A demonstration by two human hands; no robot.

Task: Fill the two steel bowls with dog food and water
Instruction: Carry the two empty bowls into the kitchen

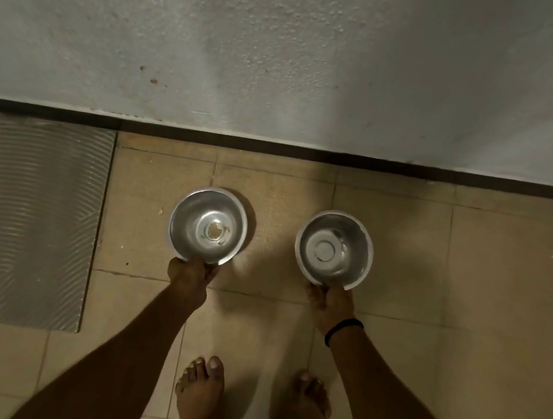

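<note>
We pinched each near-empty bowl's near rim, left hand (pixel 192 273) on left bowl (pixel 207 225), right hand (pixel 330 300) on right bowl (pixel 334 248); filling not begun, so lifting both level probably came next.

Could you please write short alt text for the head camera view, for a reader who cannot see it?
Seen from above, a person's left hand and right hand each grip the near rim of a steel bowl: the left bowl holds only crumbs, the right bowl looks empty. Bare feet stand on a tan tiled floor by a grey wall.
</note>
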